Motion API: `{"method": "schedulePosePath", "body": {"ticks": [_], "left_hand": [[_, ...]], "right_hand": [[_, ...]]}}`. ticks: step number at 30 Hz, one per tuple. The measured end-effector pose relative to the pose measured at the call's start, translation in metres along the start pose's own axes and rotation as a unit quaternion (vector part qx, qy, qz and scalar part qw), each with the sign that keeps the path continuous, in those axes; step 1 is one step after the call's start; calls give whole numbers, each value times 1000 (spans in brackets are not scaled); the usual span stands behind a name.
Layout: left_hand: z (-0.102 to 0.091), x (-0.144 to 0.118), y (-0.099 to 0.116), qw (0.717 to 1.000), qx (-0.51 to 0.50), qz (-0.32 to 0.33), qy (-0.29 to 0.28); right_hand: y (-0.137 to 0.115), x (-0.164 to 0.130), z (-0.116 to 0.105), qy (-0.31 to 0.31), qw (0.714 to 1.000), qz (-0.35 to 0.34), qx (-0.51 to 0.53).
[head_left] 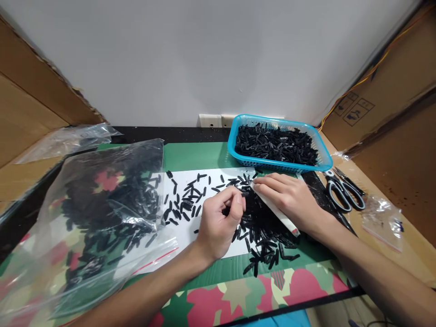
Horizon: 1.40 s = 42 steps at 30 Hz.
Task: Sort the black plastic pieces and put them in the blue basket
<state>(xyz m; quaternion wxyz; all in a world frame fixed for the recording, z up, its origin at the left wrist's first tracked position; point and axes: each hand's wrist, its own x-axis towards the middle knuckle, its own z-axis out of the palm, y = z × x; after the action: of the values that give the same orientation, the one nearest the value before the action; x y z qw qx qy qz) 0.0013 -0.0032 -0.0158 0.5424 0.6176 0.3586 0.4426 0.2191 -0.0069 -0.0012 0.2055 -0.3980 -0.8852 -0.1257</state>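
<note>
My left hand (221, 220) is closed over the middle of the white sheet (218, 175), with a small black strip-like piece (245, 194) showing at its thumb and fingertips. My right hand (288, 195) lies over a long white bar (277, 213), its fingers bent across the upper edge. The bar slants across a heap of black pieces (264, 247), part of which is hidden under my hand and the bar. More loose black pieces (190, 195) are scattered on the sheet to the left.
A blue basket (279, 166) full of black pieces stands at the back right. A large clear bag (81, 161) of black pieces lies left. Scissors (342, 190) and a small plastic bag (383, 222) are on the right. Cardboard walls (384, 100) flank the table.
</note>
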Motion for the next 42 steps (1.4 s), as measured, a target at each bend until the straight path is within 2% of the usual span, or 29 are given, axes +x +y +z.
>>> {"method": "schedulePosePath", "body": {"ticks": [4,6,8,11,16,19,25,27,30,31,33,37,40,42], "left_hand": [[-1,0,-3,1000,0,-5,-4],[-1,1,-3,1000,6,-15,-12],[0,1,-2,999,12,-25,-25],[0,2,0,998,38,-28,-47],[2,3,7,993,103,-16,-53],[2,4,8,988,143,-8,-61],[0,2,1,969,224,-14,-108],[0,3,-1,965,234,-14,-114],[-1,6,-2,969,220,-23,-111],[-1,6,-2,973,208,-21,-93],[-3,8,-2,981,172,-25,-80],[-4,7,0,989,100,-49,-96],[-3,6,3,992,56,-68,-94],[-2,5,5,992,16,-84,-91]], "right_hand": [[0,1,0,18,999,19,28],[-3,2,-1,58,992,49,103],[-9,3,-4,96,973,72,198],[-16,6,-9,125,952,71,271],[-15,4,-9,103,959,51,258],[-10,2,-8,85,973,22,213],[-9,3,-11,19,991,11,135],[-11,5,-9,19,994,10,110],[-11,7,-4,31,994,15,108],[-11,8,-3,37,992,24,118],[-11,9,-1,51,985,46,156],[-15,13,2,71,966,60,242],[-10,13,1,112,965,51,232],[1,12,-2,150,970,48,185]]}}
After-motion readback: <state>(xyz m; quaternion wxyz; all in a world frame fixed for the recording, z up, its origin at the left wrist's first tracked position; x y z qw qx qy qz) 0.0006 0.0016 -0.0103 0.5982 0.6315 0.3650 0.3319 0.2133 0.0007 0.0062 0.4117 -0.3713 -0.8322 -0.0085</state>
